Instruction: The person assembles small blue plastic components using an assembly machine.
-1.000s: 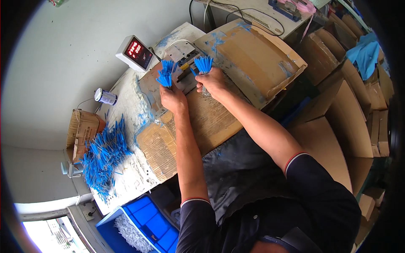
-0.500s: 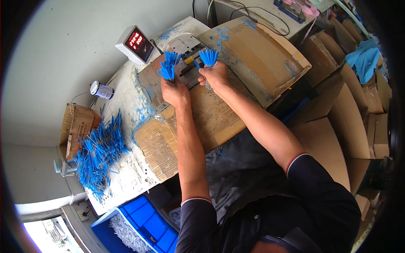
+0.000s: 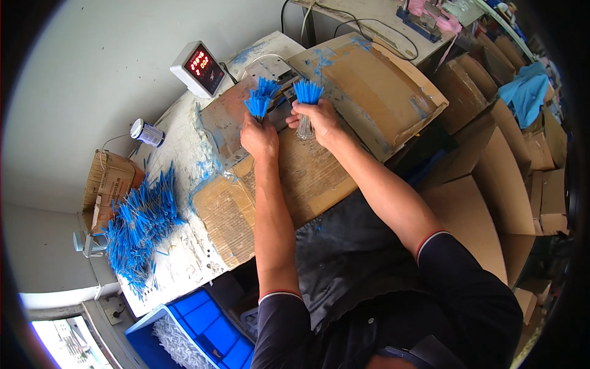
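Two bunches of thin blue-tipped sticks are in hand as I watch from the head view: my left hand [image 3: 259,136] has its fingers wrapped tight around one bunch [image 3: 259,101], and my right hand [image 3: 314,120] is closed around the other bunch [image 3: 306,92], whose pale lower ends [image 3: 303,128] hang out below the fist. Both bunches stand tips-up at the far edge of the cardboard-covered bench [image 3: 307,178], just in front of a small grey machine [image 3: 279,77] and near a digital counter with red digits [image 3: 198,67]. I judge these sticks light and springy, each one slight enough to bend or slide loose, so the bundle wants gripping round its middle with even pressure, not at the painted tips, which may smear. A loose heap of the same blue sticks [image 3: 138,230] lies well apart at my left, beside a small cardboard box [image 3: 107,184]. A blue plastic bin [image 3: 196,335] sits below the bench edge.
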Available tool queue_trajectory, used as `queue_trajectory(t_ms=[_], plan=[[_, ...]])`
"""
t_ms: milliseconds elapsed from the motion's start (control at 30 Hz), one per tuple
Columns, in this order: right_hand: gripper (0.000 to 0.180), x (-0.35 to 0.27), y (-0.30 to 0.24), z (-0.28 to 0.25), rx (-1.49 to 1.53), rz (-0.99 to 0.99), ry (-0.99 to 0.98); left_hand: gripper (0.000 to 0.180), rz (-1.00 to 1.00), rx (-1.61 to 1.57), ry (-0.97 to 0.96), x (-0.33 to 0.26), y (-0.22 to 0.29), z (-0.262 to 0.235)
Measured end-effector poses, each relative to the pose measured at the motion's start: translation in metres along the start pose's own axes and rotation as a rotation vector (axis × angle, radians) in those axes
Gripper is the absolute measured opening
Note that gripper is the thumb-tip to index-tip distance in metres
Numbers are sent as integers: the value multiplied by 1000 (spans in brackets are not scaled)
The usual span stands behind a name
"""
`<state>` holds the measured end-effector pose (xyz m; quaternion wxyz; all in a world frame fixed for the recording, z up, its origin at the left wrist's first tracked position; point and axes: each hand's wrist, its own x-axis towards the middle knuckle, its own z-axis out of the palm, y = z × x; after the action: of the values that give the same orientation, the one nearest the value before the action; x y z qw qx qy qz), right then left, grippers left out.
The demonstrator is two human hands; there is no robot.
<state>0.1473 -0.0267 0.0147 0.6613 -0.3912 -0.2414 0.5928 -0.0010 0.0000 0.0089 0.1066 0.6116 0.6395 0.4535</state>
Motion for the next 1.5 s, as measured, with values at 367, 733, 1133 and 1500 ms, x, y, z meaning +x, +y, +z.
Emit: queue_trajectory(t_ms=[367, 733, 1133, 1500], plan=[[14, -5, -11, -8, -78, 61, -131, 17, 77, 46, -38, -4, -1, -1], [17, -2, -12, 0, -95, 70, -58, 15, 227, 163, -24, -3, -5, 2], [18, 14, -12, 24, -450, 62, 149, 15, -14, 6, 102, -2, -1, -3], [19, 16, -6, 35, -449, 66, 194, 17, 116, 25, 216, 1, -13, -2]])
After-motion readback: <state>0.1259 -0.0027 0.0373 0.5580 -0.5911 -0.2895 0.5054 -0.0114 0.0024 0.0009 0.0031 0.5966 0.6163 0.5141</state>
